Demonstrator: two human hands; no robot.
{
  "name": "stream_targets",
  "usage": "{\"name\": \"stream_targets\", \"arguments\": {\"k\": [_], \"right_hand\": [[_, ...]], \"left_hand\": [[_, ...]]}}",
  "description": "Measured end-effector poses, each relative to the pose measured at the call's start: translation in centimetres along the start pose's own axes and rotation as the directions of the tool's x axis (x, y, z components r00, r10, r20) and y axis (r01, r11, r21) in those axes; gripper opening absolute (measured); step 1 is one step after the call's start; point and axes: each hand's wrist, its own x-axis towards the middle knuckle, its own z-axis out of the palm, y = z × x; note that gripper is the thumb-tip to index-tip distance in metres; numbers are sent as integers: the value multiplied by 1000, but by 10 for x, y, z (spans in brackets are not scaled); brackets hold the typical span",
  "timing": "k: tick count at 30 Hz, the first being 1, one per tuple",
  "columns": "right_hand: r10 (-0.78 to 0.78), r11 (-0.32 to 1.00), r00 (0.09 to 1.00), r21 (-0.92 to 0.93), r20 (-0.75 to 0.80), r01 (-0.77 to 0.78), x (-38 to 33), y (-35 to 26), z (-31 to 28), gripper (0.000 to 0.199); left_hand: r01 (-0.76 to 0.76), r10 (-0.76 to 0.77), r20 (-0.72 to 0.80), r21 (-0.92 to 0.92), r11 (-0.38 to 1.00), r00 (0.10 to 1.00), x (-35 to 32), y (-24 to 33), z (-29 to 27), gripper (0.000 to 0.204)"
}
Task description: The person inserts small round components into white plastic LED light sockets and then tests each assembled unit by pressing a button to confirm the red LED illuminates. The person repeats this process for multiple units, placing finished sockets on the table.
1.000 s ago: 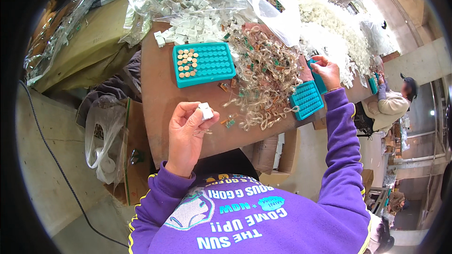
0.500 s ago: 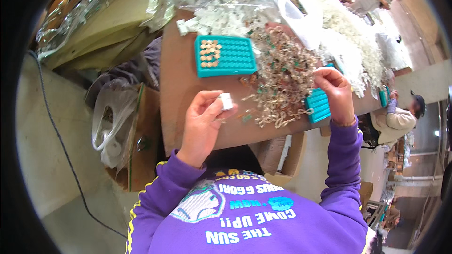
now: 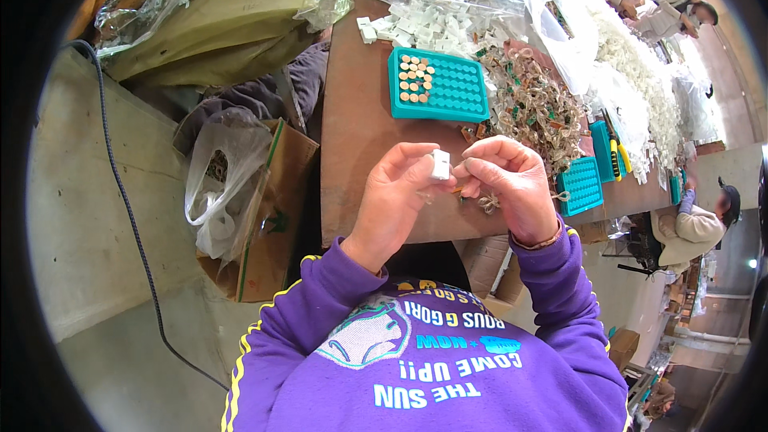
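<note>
Apparent fitting by the worktop [image 3: 352, 160] near edge: left fingers [image 3: 416, 173] hold a white case [image 3: 441, 166]; right fingers [image 3: 490, 174] pinch, contents unclear; careful alignment needed.

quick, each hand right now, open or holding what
Left hand: closed, holding a small white block.
Right hand: pinched closed; anything in it is too small to tell.

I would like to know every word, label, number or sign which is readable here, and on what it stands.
Purple sweatshirt: large white, blue and yellow lettering, upside down in view; readable in part, but I do not copy wording.
White piece in the left hand: no lettering discernible.
Teal tray with round discs: no lettering discernible.
</note>
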Motion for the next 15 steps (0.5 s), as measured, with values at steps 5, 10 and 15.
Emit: {"name": "stream_targets", "arguments": {"k": [5,10,15], "right_hand": [[53,992,997,116,50,-58,1,2,-1,16],[80,986,995,141,63,-88,1,2,-1,17],[95,975,994,195,61,-105,0,4,-4,16]], "left_hand": [[-15,14,-30,-34,999,999,0,-1,2,21],[-19,18,-28,-23,1000,999,0,-1,3,20],[-13,13,-12,3,1000,1000,1,0,1,21]]}}
